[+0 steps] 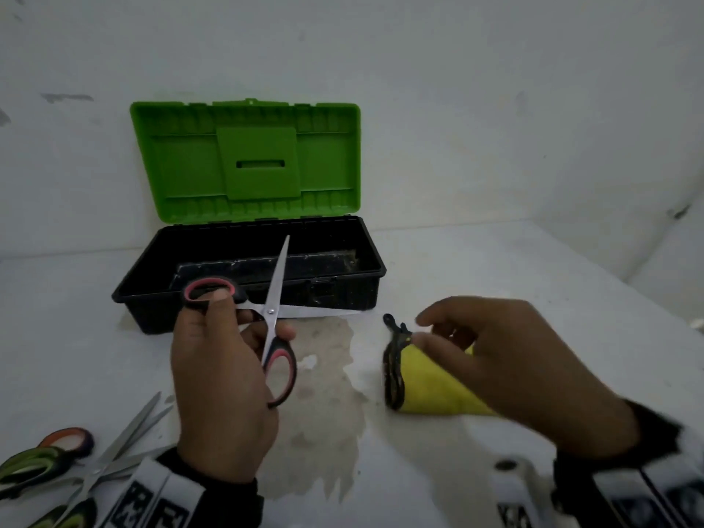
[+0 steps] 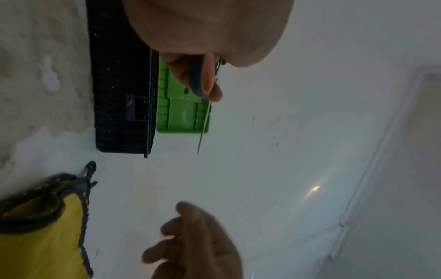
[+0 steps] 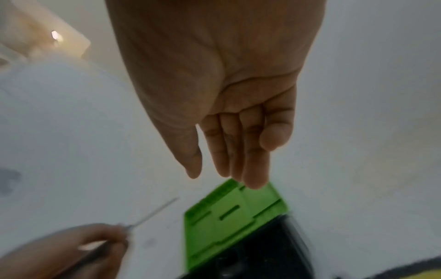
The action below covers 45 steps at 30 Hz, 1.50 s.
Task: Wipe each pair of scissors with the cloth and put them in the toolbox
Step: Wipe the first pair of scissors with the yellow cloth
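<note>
My left hand (image 1: 224, 360) holds a pair of black-and-pink scissors (image 1: 272, 310) with the blades spread wide, one pointing up over the toolbox, the other to the right. The pink handle loop (image 2: 205, 75) shows at my fingers in the left wrist view. The toolbox (image 1: 251, 283) is black with a green lid (image 1: 247, 161) standing open; its inside looks bare. A folded yellow cloth (image 1: 430, 386) with a dark edge lies on the table to the right. My right hand (image 1: 506, 360) hovers just above it, fingers (image 3: 253, 169) straight and relaxed, holding nothing.
Several more scissors (image 1: 76, 463) with green and orange handles lie in a heap at the table's near left corner. A brownish stain (image 1: 324, 405) spreads over the white tabletop between my hands. White walls close in behind and to the right.
</note>
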Each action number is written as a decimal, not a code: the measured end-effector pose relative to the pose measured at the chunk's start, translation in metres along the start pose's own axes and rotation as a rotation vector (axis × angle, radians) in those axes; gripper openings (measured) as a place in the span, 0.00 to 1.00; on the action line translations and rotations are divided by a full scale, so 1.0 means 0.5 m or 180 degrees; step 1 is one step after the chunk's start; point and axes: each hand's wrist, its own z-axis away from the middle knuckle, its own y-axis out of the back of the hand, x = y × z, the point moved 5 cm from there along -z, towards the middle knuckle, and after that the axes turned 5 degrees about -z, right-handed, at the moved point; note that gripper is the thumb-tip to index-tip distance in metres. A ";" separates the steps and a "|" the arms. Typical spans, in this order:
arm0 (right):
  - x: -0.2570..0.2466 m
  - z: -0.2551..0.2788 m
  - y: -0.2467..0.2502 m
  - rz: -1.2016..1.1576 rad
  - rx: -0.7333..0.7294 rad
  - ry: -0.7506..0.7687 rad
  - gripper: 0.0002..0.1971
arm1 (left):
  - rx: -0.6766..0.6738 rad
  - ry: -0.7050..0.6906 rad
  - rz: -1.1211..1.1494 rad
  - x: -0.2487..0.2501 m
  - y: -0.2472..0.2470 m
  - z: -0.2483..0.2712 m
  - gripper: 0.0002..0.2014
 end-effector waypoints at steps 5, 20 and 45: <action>0.192 -0.032 -0.005 0.1782 -0.1444 -0.1250 0.21 | -0.0072 -0.0138 -0.0124 -0.004 -0.008 -0.006 0.05; 0.249 -0.037 0.015 0.0332 -0.0681 -0.1457 0.16 | -0.0142 -0.0178 -0.0268 -0.028 -0.042 -0.015 0.06; -0.107 -0.199 -0.098 -0.1040 0.0700 0.0807 0.10 | 0.0393 -0.1230 -0.0049 0.031 -0.082 -0.121 0.08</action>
